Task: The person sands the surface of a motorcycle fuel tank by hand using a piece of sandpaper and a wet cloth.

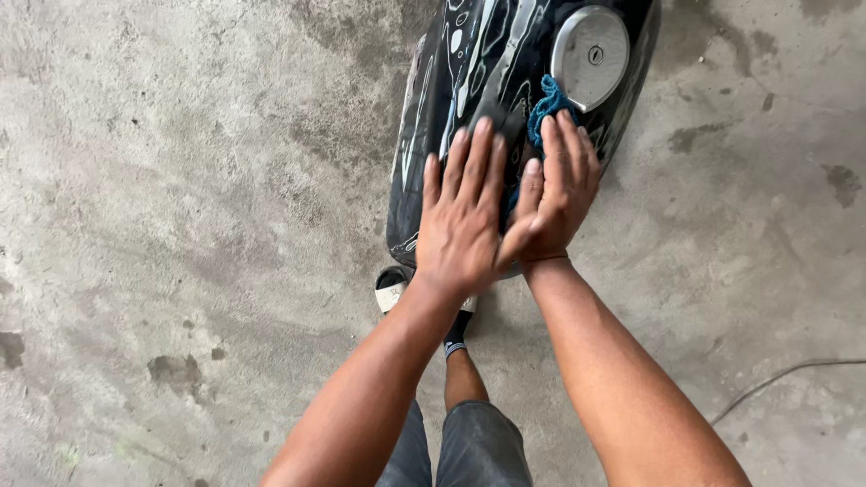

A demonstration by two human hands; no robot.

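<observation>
Both hands lie on a glossy black tank (469, 81) that stands on the concrete floor (180, 225). The left hand (465, 221) is flat on the tank, its grip released, fingers straight and close together, pointing away from the person; it holds nothing and only presses on the shiny skin. The right hand (559, 185) lies just beside it, the thumb touching the edge of the left hand, and its grip is pressed down on a blue cloth (544, 106), which is bunched under the fingers and comes out beyond the fingertips. Whether the fingers close around the cloth or only push it flat, I cannot tell. Just past the cloth, touching it, sits the round silver cap (591, 54) of the tank. Below the wrists one sees a foot in a sandal (392, 289), partly under the tank, and the person's knee in grey shorts (478, 446). A thin cable (785, 374) lies on the floor well apart, to the right of the right forearm. In my judgement the step in hand is wiping the top of the tank, with the left hand steadying it. The next move calls for even pressure on the cloth, and care near the cap, where the cloth could catch on its rim.
</observation>
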